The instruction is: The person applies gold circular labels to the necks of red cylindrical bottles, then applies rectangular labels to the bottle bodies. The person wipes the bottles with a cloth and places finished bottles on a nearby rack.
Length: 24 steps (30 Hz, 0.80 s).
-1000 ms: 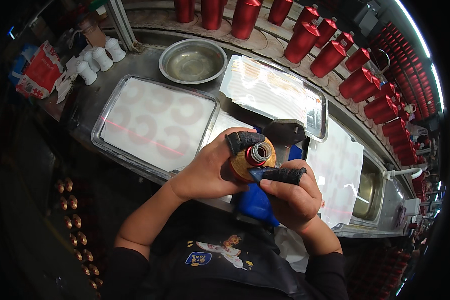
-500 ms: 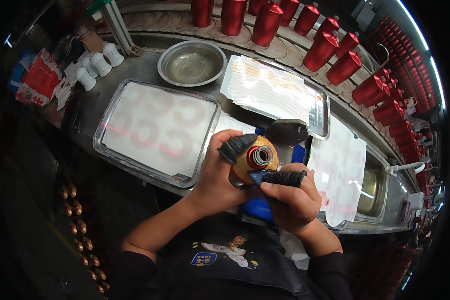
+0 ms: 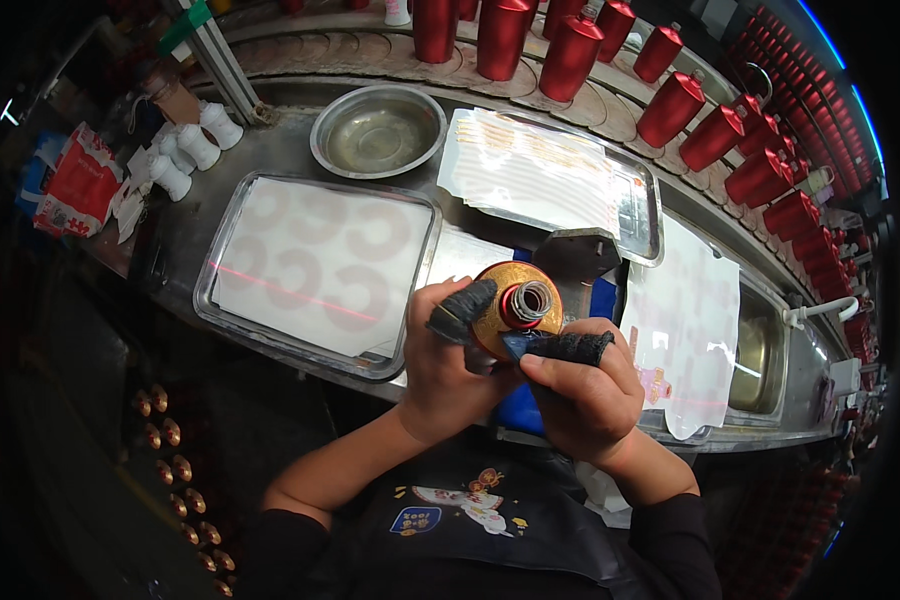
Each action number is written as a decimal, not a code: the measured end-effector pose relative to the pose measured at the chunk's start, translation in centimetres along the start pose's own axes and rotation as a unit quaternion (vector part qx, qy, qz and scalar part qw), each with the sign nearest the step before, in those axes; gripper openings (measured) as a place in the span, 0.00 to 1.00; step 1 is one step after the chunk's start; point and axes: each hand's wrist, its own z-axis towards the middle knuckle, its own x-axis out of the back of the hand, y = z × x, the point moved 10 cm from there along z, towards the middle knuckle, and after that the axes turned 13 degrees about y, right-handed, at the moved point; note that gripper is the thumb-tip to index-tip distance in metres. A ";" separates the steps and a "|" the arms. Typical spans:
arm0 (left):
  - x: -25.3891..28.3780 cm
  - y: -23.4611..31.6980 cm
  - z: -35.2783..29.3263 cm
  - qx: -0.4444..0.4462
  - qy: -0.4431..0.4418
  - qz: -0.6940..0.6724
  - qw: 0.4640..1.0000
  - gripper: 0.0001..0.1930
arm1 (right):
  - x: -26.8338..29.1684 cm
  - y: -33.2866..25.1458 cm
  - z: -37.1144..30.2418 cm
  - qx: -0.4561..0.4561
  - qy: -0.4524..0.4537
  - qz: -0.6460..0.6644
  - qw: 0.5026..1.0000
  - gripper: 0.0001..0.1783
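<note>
A red bottle with a gold shoulder (image 3: 503,285) and a bare threaded neck stands tipped toward me in front of my chest. Around its left side wraps my left hand (image 3: 448,378), the thumb bound in black tape and lying along the shoulder. My right hand (image 3: 592,395) is closed, its forefinger also bound in black tape. Between its thumb and forefinger sits a small dark-blue wedge-shaped scraper (image 3: 516,345), its tip against the near edge of the gold shoulder. The bottle's lower body is hidden by my hands.
A metal tray (image 3: 202,305) with a white label sheet lies left; a water-filled bowl (image 3: 322,165) stands behind it. Another tray (image 3: 656,225) holds striped sheets. A label sheet (image 3: 685,330) lies beside the sink (image 3: 775,385). Red bottles (image 3: 572,60) line a conveyor (image 3: 320,55). A dark angled plate (image 3: 575,255) stands beyond the bottle.
The bottle has turned slightly in my left hand and shifted a little to the right. The conveyor's bottles have moved along to the right. My right hand keeps its pinch.
</note>
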 end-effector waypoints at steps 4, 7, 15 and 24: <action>-2.0 -2.1 0.1 0.180 -0.110 -0.219 0.953 0.47 | 0.1 0.2 -0.1 -0.013 0.008 0.003 1.000 0.21; -1.5 0.4 0.8 0.005 -0.097 -0.086 0.992 0.47 | 0.3 0.3 -0.3 -0.021 0.010 0.003 1.000 0.22; -1.9 -2.3 -0.7 0.121 -0.090 -0.132 0.980 0.46 | -0.2 -0.4 -1.0 0.001 0.019 -0.006 1.000 0.18; -0.9 -1.4 -1.0 0.050 0.001 -0.053 0.997 0.44 | 1.0 -0.7 -1.9 0.031 0.010 -0.004 0.999 0.18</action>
